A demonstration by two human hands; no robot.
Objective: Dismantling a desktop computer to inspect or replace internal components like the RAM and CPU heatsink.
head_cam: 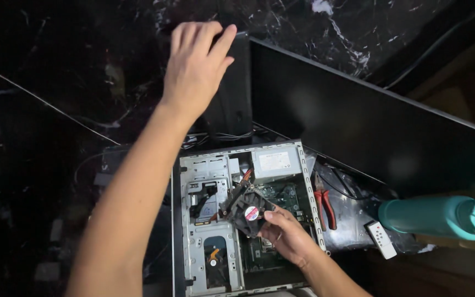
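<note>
My right hand [287, 234] fingers grip the cooler fan [247, 208] lifted over the open computer case [193, 220], my left hand [196, 66] rests flat-fingered on the black speaker [232, 104] at twelve o'clock; next I judge the fan needs lifting clear of its wires.

open computer case [210, 220], monitor [369, 126] crowding right side

The left hand [196, 66] is stretched far forward on a straight, bare forearm, palm down, fingers together and curled over the top edge of an upright black box well beyond the open grey metal computer case [247, 214]. The right hand [287, 235] hovers over that case's interior, wrist bent, fingertips pinching a black finned cooler fan [247, 209].
</note>
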